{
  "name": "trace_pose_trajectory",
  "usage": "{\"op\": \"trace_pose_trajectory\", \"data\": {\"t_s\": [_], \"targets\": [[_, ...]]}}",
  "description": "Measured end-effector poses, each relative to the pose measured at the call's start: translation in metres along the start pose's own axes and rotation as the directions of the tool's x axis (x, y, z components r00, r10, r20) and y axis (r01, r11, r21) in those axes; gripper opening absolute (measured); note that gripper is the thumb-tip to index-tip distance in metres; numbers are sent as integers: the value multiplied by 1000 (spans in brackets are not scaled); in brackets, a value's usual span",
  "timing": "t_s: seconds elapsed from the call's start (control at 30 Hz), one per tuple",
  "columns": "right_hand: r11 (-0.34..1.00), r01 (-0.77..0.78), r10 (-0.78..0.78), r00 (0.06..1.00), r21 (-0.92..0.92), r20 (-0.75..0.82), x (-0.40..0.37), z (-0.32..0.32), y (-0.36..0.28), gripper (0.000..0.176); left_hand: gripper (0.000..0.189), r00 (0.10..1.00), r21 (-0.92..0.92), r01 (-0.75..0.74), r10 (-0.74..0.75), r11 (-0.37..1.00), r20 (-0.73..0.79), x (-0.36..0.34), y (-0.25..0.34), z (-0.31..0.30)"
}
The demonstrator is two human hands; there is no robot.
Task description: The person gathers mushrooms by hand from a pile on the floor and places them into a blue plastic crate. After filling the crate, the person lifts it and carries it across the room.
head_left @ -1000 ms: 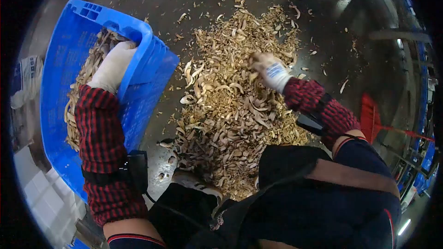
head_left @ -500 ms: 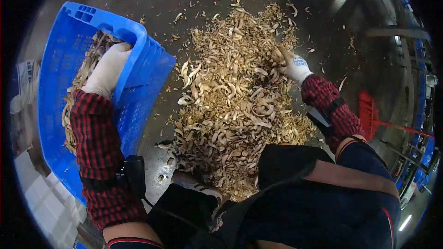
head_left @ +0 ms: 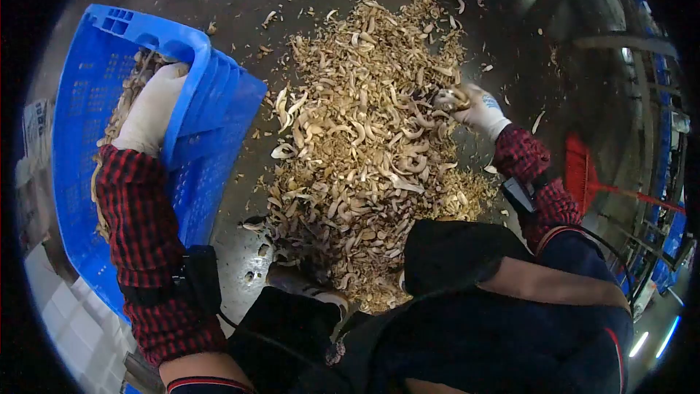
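A large heap of pale brown, curled pieces (head_left: pixel 364 146) lies on the dark floor in front of me. At its right edge, my right hand (head_left: pixel 474 108), in a white glove, is closed on a few of the pieces. To the left stands a tilted blue perforated crate (head_left: pixel 219 131) holding more pieces (head_left: pixel 131 95). My left hand (head_left: pixel 154 106), also gloved in white, reaches inside the crate near its right wall; its fingertips are mostly hidden, so its grip is unclear.
A red broom or dustpan (head_left: pixel 580 175) with a long handle lies at the right. Loose pieces are scattered on the floor (head_left: pixel 525 51) around the heap. My shoe (head_left: pixel 306 284) is at the heap's near edge. White blocks or boxes (head_left: pixel 73 314) are at lower left.
My right hand has moved slightly right and back from the heap, and pieces now show in its fingers. The crate and my left hand appear a little further left in the view.
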State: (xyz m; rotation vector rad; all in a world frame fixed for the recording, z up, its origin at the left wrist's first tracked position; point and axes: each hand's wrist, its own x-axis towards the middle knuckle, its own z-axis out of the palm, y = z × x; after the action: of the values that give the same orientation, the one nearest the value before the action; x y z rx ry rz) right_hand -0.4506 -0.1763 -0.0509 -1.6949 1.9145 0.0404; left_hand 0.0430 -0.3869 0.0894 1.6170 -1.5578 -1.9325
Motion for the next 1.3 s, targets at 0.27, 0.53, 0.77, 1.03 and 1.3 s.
{"op": "trace_pose_trajectory", "data": {"t_s": [0.27, 0.53, 0.77, 1.03, 1.3], "targets": [[964, 151, -144, 989, -219, 45, -4, 75, -74, 49, 25, 999, 108, -30, 28, 994, 19, 2, -1, -8], [973, 223, -228, 964, 51, 137, -47, 46, -85, 55, 26, 997, 179, -64, 72, 982, -40, -4, 7, 1], [900, 428, -333, 793, -77, 511, -51, 71, -113, 85, 22, 959, 625, -164, 271, 763, -78, -4, 5, -5], [788, 604, -471, 713, -116, 519, -30, 108, -124, 63, 29, 969, 631, -140, 236, 763, -71, -4, 10, 1], [311, 338, -567, 816, 888, -111, 16, -95, -241, 25, 37, 939, 730, -175, 334, 661, -77, 13, 19, -8]]}}
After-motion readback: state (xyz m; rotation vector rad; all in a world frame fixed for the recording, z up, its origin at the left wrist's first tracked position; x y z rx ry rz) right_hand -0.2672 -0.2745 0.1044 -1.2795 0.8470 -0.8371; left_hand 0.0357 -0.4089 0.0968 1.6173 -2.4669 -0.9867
